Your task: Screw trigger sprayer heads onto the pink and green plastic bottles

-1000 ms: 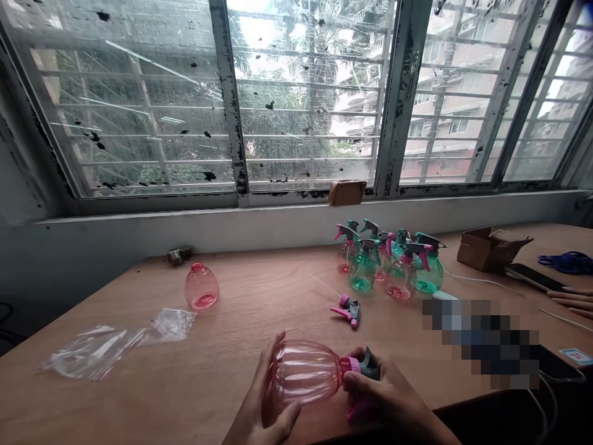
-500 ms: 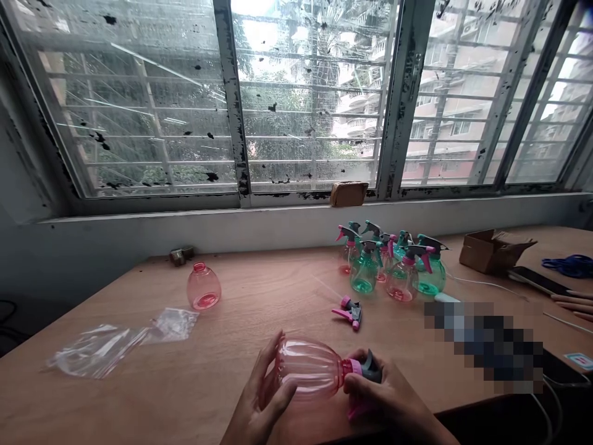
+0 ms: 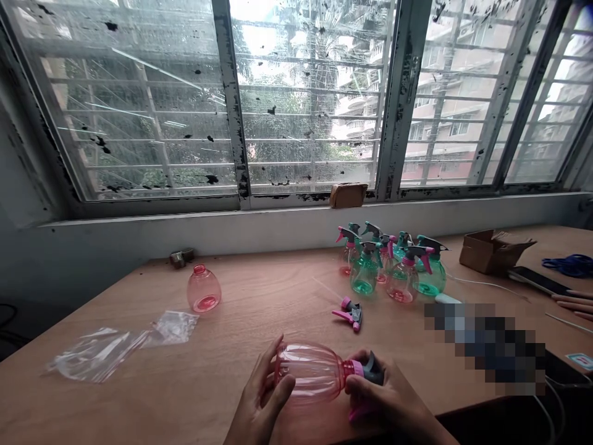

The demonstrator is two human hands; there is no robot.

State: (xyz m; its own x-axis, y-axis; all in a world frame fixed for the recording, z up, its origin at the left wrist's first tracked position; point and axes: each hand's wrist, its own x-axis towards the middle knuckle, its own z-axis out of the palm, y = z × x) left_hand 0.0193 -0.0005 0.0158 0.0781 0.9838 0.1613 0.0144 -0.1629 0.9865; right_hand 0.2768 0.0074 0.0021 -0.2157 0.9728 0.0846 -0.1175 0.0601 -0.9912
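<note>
A clear pink spray bottle (image 3: pixel 312 374) lies on its side above the front of the table, its neck toward the right. My left hand (image 3: pixel 257 395) cups the rounded base, thumb on the near side and fingers behind. At the neck, my right hand (image 3: pixel 393 395) grips the grey and pink spray head (image 3: pixel 372 369), which sits on the bottle's mouth; its pink trigger hangs below, partly behind the hand. Beyond the bottle lies a loose pink and grey spray head (image 3: pixel 353 313) with a thin tube. An open pink bottle (image 3: pixel 204 289) without a head stands at the left.
Several green and pink spray bottles (image 3: pixel 364 275) with heads stand together at the back. Clear plastic bags (image 3: pixel 95 352) lie at left. A cardboard box (image 3: pixel 484 254), a phone (image 3: pixel 540 281) and a blue cable bundle (image 3: pixel 569 266) are at right. A blurred patch hides something at front right.
</note>
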